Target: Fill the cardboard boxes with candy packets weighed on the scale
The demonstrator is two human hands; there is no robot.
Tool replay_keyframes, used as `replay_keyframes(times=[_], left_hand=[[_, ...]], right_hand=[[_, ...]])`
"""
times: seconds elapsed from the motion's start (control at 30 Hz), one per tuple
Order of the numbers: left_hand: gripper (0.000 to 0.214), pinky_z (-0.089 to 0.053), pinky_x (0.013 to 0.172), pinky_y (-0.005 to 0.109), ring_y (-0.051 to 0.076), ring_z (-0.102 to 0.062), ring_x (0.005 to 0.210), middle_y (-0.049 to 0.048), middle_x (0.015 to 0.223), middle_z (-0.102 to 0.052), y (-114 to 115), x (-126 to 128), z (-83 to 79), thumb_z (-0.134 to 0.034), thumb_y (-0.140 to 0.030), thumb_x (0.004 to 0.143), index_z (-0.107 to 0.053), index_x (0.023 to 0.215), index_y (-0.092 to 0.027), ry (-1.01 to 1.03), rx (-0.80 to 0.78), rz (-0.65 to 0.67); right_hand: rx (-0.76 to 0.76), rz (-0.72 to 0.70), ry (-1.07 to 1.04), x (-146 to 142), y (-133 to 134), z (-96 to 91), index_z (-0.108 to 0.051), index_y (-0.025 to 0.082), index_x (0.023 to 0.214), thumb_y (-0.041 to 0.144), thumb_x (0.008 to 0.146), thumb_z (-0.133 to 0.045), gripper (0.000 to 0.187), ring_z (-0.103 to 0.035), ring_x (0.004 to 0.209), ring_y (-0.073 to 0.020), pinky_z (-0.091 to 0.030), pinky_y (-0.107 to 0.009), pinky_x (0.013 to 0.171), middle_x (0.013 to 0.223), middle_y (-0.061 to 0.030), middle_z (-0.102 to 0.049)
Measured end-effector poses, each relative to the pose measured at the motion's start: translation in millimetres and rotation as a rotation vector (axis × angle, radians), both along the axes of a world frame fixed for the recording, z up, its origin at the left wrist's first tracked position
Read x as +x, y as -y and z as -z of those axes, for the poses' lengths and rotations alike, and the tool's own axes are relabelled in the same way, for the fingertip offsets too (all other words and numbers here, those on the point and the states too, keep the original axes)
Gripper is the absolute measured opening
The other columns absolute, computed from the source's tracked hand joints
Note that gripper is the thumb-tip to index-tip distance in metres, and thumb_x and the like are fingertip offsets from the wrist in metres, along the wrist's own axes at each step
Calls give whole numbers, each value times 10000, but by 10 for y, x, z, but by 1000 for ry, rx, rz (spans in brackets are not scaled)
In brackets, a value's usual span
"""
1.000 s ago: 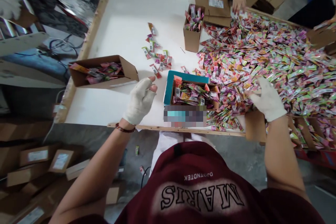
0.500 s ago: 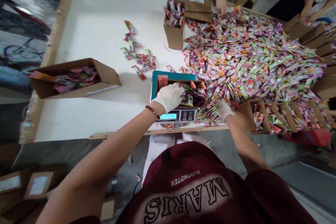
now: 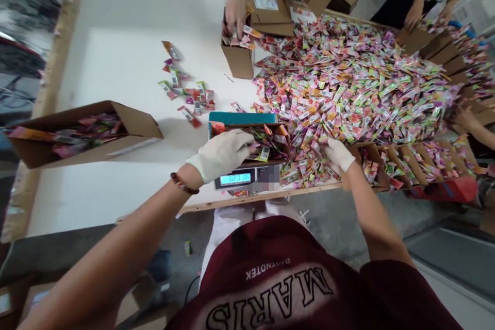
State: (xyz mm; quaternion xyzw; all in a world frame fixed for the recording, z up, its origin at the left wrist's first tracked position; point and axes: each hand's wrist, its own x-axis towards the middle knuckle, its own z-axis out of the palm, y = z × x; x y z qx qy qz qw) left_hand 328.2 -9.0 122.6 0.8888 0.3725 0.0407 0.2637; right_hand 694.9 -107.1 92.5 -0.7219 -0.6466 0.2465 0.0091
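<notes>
My left hand (image 3: 224, 153), in a white glove, reaches over a narrow cardboard box (image 3: 270, 159) of small colourful sealed packets (image 3: 265, 139). Its fingers are bent together on packets at the box's left end. Beneath that box is a digital scale with a teal platform (image 3: 242, 117) and a lit display (image 3: 235, 179), whose digits are hard to read. To the right, my gloved right hand (image 3: 339, 155) touches the near edge of a large packet heap (image 3: 348, 93). Its fingers are slightly apart; no packet clearly shows in them.
Another packet-filled box (image 3: 139, 129) stands at the left, near several loose packets (image 3: 199, 95). Across the table, a co-worker's hand (image 3: 235, 13) is in an upright box (image 3: 237, 62). A row of filled boxes (image 3: 390, 167) lines the right front edge. Other people's hands work at the far right.
The co-worker's hand has moved from the heap into the upright box. My hands remain at the scale box and heap. The display digits differ, and another hand appears at right.
</notes>
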Motion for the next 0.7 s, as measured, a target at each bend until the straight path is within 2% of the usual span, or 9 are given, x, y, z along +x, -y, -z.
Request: replay_keyframes(times=[0.1, 0.17, 0.23, 0.3, 0.4, 0.5, 0.57, 0.63, 0.7], left_hand=[[388, -570, 865, 356, 223, -721, 894, 109, 989, -758, 93, 29, -191, -564, -407, 950, -690, 1198, -136, 323, -152, -85], [550, -563, 735, 302, 175, -689, 745, 54, 849, -731, 143, 134, -298, -649, -392, 899, -579, 1372, -119, 533, -314, -98], [605, -533, 650, 264, 139, -636, 660, 19, 797, -698, 170, 239, -353, -673, -369, 882, -526, 1411, -114, 689, -392, -134], [412, -513, 626, 250, 120, -593, 635, 9, 778, -668, 172, 274, -331, -656, -352, 895, -619, 1238, -126, 750, -357, -223], [213, -515, 646, 251, 125, -583, 651, -5, 727, -628, 160, 156, -178, -665, -332, 884, -645, 985, -145, 696, -256, -373], [376, -549, 721, 278, 146, -621, 732, 41, 888, -703, 181, -60, -37, -723, -312, 831, -629, 1146, -130, 618, -146, -455], [525, -559, 769, 303, 149, -620, 749, 91, 1044, -729, 224, -192, -41, -729, -315, 836, -590, 1301, -115, 568, -29, -490], [467, -555, 788, 322, 151, -611, 732, 105, 1091, -730, 289, -306, -123, -691, -325, 883, -620, 1299, -126, 512, 92, -505], [280, -544, 793, 328, 170, -630, 753, 87, 1026, -736, 370, -420, -230, -636, -334, 931, -702, 1133, -152, 465, 165, -488]], right_hand=[[155, -77, -143, -92, -215, -356, -726, 143, 1005, 256, 937, -544, 225, -682, 922, -233, -542, -353, 879, 972, -99, -768], [260, -213, -272, -347, -375, -584, -728, 159, 1024, 280, 934, -550, 233, -688, 897, -225, -546, -343, 865, 970, -83, -769], [321, -358, -349, -683, -533, -744, -729, 169, 1094, 260, 947, -523, 269, -696, 935, -212, -549, -336, 897, 1032, -72, -769], [380, -424, -327, -994, -667, -815, -727, 167, 1141, 210, 942, -492, 310, -699, 983, -214, -549, -344, 926, 1076, -79, -766], [478, -384, -159, -1244, -791, -794, -720, 146, 1172, 154, 910, -456, 372, -701, 971, -242, -559, -381, 907, 1085, -111, -759], [556, -333, -94, -1214, -793, -749, -709, 150, 1154, 132, 883, -423, 394, -708, 930, -240, -571, -390, 875, 1090, -115, -758], [623, -287, -120, -1089, -727, -748, -701, 164, 1124, 153, 897, -422, 360, -713, 962, -235, -572, -385, 898, 1107, -111, -757], [678, -207, -128, -909, -620, -754, -690, 181, 1122, 221, 943, -440, 310, -710, 1011, -241, -566, -386, 927, 1125, -115, -753], [696, -111, -93, -693, -483, -738, -678, 196, 1114, 323, 980, -461, 285, -703, 1009, -257, -562, -401, 925, 1098, -121, -752]])
